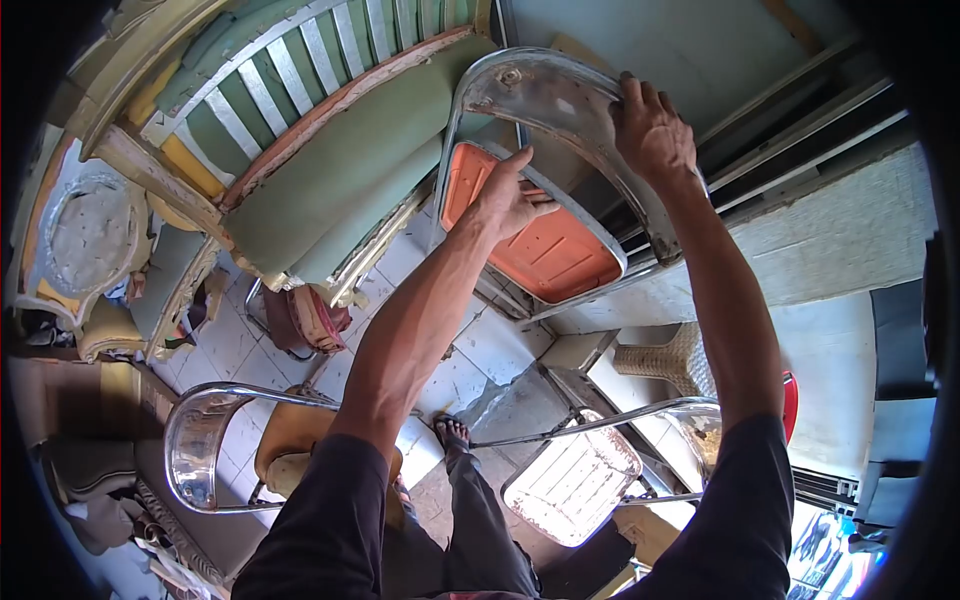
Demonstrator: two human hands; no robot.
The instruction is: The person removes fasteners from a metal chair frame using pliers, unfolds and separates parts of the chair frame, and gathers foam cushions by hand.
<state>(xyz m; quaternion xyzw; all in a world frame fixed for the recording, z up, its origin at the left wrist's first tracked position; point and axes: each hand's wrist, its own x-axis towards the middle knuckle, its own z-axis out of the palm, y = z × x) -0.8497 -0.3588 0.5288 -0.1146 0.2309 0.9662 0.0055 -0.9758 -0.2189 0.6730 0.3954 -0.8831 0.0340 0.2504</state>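
A metal folding chair frame (545, 95) with a curved, worn backrest stands upright ahead of me. Its orange seat pan (550, 245) shows below the backrest. My right hand (655, 130) is wrapped over the backrest's top right edge, fingers on the far side. At the upper edge of the orange seat, my left hand (510, 200) rests with thumb and fingers apart, touching the seat or its rim; the fingertips are partly hidden.
A green padded bench (350, 170) with slats lies at the upper left. Below are a chair with a tan seat (290, 440) and one with a rusty white seat (575, 475). A woven stool (665, 358) and a pinkish bag (315, 320) are nearby.
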